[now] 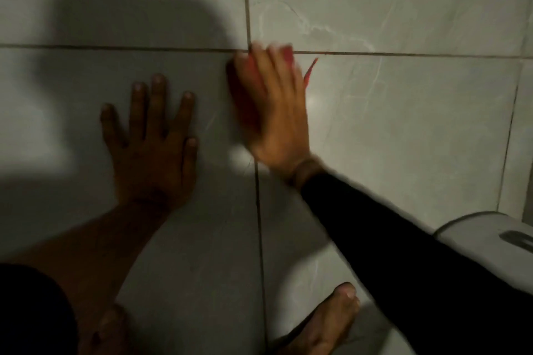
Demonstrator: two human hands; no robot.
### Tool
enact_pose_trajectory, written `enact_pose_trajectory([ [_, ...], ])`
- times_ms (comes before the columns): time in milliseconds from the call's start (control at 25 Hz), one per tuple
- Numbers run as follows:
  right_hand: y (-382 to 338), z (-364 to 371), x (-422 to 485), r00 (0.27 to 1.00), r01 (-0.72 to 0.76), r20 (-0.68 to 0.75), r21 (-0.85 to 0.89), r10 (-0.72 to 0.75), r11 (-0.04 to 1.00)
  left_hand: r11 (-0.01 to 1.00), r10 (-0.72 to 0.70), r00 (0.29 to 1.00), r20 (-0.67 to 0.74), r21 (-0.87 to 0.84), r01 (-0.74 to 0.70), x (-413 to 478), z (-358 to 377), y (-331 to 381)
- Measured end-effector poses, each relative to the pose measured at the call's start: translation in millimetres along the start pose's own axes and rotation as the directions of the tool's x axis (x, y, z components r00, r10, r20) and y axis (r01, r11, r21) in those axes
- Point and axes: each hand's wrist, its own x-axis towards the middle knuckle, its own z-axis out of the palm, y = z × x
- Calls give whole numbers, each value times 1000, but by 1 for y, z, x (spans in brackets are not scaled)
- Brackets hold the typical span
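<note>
My left hand (pixel 153 141) lies flat on the grey tiled surface (pixel 403 109) with its fingers spread and straight, in shadow. My right hand (pixel 274 112) presses a red cloth (pixel 240 95) against the tiles, right at the crossing of the grout lines. The fingers lie stretched over the cloth, and the hand is blurred by motion. A corner of the red cloth sticks out to the right of the fingers. My right arm wears a black sleeve.
A white plastic object (pixel 487 232) with a dark slot sits at the right edge. My bare feet (pixel 323 326) show at the bottom. Dark grout lines (pixel 261 239) cross the tiles. A large shadow covers the upper left.
</note>
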Motion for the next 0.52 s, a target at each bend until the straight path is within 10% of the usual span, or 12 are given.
enact_pose_trajectory([
  [200,-45,-33,-238,955,-28,296,3,26,1000,1000,18,1000,-7,14,-18,-2,1,0],
  [520,25,-13,30,1000,2,-16,45,-1,999,1000,9,1000,-5,17,-9,0,8,-3],
])
